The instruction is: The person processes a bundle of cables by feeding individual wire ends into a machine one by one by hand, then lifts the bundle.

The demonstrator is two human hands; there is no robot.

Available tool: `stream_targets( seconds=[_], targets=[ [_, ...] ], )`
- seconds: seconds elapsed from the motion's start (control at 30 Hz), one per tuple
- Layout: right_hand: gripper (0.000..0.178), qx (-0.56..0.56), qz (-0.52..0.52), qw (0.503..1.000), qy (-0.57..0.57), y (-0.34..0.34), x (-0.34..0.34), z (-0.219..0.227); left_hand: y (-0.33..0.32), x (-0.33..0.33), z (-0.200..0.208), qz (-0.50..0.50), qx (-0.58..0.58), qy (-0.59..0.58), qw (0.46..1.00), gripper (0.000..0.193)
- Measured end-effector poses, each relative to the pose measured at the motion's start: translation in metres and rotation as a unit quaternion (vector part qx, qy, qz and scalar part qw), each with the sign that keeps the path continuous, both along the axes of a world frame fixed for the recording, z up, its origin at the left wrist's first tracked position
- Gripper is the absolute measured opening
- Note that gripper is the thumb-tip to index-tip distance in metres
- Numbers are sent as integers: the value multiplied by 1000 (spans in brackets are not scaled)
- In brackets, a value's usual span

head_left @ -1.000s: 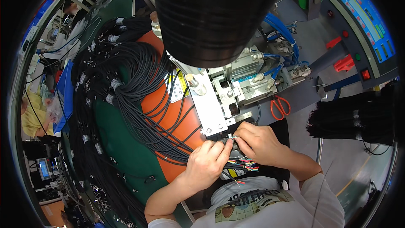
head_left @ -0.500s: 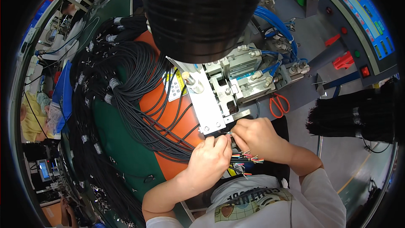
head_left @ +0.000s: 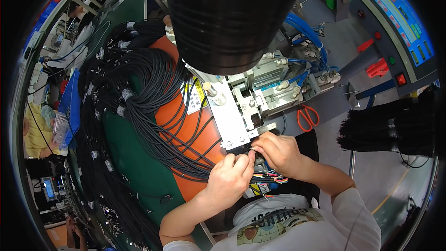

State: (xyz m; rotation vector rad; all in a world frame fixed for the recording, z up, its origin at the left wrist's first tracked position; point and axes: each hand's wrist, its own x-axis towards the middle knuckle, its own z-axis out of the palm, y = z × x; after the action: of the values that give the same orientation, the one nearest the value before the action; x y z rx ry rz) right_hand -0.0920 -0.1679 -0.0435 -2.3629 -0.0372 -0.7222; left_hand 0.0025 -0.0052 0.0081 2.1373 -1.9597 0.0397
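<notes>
1. A small wire end [head_left: 251, 148], partly hidden, is between the hands' fingertips.
2. The left hand [head_left: 231, 175] and right hand [head_left: 278, 153] pinch at it, thumbs against forefingers, almost touching.
3. Stripped multicoloured wires [head_left: 275, 178] lie just below the hands, toward the body.
4. Black cables [head_left: 145, 120] sweep away left of the left hand, over an orange sheet [head_left: 207, 140] and green tabletop [head_left: 123, 142].
5. A metal machine plate [head_left: 230, 125] stands just beyond both hands.

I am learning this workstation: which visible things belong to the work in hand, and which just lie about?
Likely in use:
- left hand, right hand
- black cables, coloured wire ends
- pneumatic machine

Seemingly lying about:
- red-handled scissors
- blue bin, far left
</notes>
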Motion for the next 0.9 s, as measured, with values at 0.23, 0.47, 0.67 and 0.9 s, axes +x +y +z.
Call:
stream_targets(
  seconds=[0.23, 0.47, 0.67, 0.9],
  targets=[
    [12, -101, 2, 977, 190, -7, -5, 0, -4, -2, 4, 44, 21, 1, 999, 48],
    [16, 287, -9, 939, 191, 0, -6, 0, 24, 11, -7, 105, -89, 112, 984, 39],
    [18, 269, -12, 949, 162, -2, -11, 6, 27, 9, -17, 150, -91, 82, 981, 39],
    [33, 364, 144, 918, 63, 1, -12, 9, 26, 17, -6, 18, -107, 277, 955, 45]
  ],
)
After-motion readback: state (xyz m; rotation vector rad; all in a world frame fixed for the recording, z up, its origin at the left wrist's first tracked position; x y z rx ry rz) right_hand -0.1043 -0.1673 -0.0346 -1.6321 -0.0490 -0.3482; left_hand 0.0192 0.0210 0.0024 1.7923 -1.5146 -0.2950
